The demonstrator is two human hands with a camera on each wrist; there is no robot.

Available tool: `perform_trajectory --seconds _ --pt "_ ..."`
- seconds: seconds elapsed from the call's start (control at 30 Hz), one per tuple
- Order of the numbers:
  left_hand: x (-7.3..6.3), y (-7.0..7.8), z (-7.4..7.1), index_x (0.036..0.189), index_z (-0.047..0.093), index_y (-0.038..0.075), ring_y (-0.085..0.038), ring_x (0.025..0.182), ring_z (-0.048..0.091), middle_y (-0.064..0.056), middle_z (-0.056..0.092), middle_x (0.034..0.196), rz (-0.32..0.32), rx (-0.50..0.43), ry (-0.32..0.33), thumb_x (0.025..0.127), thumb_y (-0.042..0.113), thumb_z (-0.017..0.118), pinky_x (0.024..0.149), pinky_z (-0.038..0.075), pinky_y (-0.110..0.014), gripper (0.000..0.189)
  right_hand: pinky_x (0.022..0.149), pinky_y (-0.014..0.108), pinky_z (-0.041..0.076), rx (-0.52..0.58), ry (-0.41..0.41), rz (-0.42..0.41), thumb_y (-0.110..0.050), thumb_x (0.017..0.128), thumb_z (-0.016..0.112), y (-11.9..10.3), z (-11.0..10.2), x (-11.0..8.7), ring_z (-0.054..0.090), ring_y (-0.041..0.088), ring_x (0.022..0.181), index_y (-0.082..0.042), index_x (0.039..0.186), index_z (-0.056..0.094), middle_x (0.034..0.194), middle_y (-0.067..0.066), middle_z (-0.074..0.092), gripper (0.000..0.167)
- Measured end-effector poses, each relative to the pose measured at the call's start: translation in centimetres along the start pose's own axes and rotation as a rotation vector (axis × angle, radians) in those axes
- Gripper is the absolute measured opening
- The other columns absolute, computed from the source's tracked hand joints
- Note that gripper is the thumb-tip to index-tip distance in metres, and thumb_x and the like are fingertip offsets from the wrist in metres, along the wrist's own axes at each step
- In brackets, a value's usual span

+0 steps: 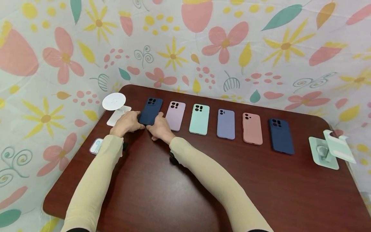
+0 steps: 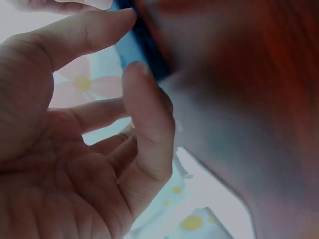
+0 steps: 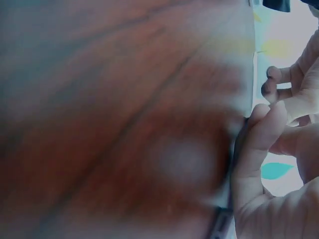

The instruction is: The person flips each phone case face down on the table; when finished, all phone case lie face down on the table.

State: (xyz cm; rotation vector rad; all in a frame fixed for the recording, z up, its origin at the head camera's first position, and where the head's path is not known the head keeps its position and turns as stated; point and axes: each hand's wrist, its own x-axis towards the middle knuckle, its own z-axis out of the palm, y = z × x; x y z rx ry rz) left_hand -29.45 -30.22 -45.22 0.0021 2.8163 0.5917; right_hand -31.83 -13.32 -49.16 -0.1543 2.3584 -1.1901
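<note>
A dark blue phone case (image 1: 151,112) with camera cutouts lies at the left end of a row on the brown table, slightly slanted. My left hand (image 1: 127,123) holds its lower left edge, thumb at the bottom corner. Across from it, my right hand (image 1: 161,128) grips the lower right edge, its thumb at the bottom. In the left wrist view, thumb and bent index finger meet the blue case (image 2: 150,47) at its edge. The right wrist view has the right thumb along a dark edge, with the other hand's fingers beyond. Nearest to the right hand is a lilac phone case (image 1: 176,116).
The row continues rightward with mint (image 1: 199,120), periwinkle (image 1: 226,125), pink (image 1: 252,129) and another dark blue case (image 1: 281,138). A white stand (image 1: 114,101) is at the left, a mint stand (image 1: 322,154) at the right edge. A small pale item (image 1: 95,146) sits beside the left sleeve.
</note>
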Motion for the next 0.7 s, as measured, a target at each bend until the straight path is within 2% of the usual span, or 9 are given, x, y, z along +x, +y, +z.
perform_trajectory --seconds 0.1,0.17,0.23,0.3,0.43,0.53,0.7 --pt "-0.3 0.8 -0.3 0.16 0.048 -0.004 -0.041 0.111 0.066 -0.026 0.069 0.125 0.018 -0.002 0.047 0.096 0.028 0.078 0.098 0.058 -0.056 0.078 0.048 0.032 0.062 0.025 0.022 -0.047 -0.027 0.106 0.073 0.2 -0.7 -0.7 0.07 0.022 0.046 -0.005 0.174 0.009 0.072 0.015 0.072 0.095" --pt "-0.6 1.5 -0.3 0.162 0.047 -0.002 -0.04 0.112 0.064 -0.025 0.066 0.126 0.034 -0.023 0.101 0.098 0.03 0.075 0.097 0.057 -0.056 0.077 0.05 0.033 0.062 0.028 0.053 -0.102 -0.027 0.107 0.071 -0.1 -1.8 -2.4 0.07 0.022 0.048 -0.006 0.171 0.019 0.072 0.015 0.072 0.085" --pt "-1.8 3.3 -0.8 0.163 0.046 0.0 -0.04 0.114 0.064 -0.025 0.064 0.13 0.054 -0.065 0.147 0.102 0.028 0.072 0.099 0.057 -0.057 0.072 0.052 0.033 0.062 0.009 0.095 -0.171 -0.027 0.108 0.07 -0.4 -3.2 -4.4 0.07 0.023 0.05 -0.006 0.167 0.03 0.072 0.014 0.072 0.074" --pt "-2.0 4.0 -0.7 0.161 0.05 0.003 -0.04 0.114 0.066 -0.023 0.066 0.13 0.091 -0.089 0.219 0.104 0.03 0.071 0.097 0.057 -0.056 0.067 0.055 0.032 0.062 -0.014 0.134 -0.241 -0.026 0.109 0.069 -0.7 -4.8 -6.4 0.07 0.022 0.052 -0.006 0.162 0.039 0.072 0.011 0.073 0.064" --pt "-2.6 4.8 -0.2 0.156 0.058 0.007 -0.038 0.111 0.071 -0.021 0.07 0.13 0.161 -0.121 0.336 0.104 0.035 0.073 0.092 0.06 -0.056 0.061 0.062 0.025 0.057 -0.104 0.257 -0.404 -0.024 0.108 0.069 -0.1 -7.4 -8.8 0.067 0.016 0.055 -0.005 0.147 0.057 0.071 0.004 0.07 0.045" --pt "-2.9 5.1 0.4 0.154 0.06 0.009 -0.037 0.113 0.073 -0.02 0.069 0.135 0.193 -0.136 0.377 0.101 0.042 0.076 0.091 0.061 -0.058 0.064 0.068 0.028 0.052 -0.178 0.362 -0.483 -0.023 0.106 0.07 1.0 -9.3 -10.2 0.065 0.016 0.064 -0.004 0.139 0.064 0.075 0.005 0.071 0.038" --pt "-3.2 5.0 1.5 0.154 0.06 0.011 -0.041 0.137 0.062 -0.019 0.06 0.153 0.213 -0.135 0.404 0.098 0.051 0.077 0.101 0.06 -0.065 0.071 0.075 0.038 0.055 -0.26 0.465 -0.526 -0.022 0.106 0.071 3.5 -12.3 -11.9 0.068 0.025 0.076 -0.001 0.137 0.065 0.086 0.008 0.072 0.037"
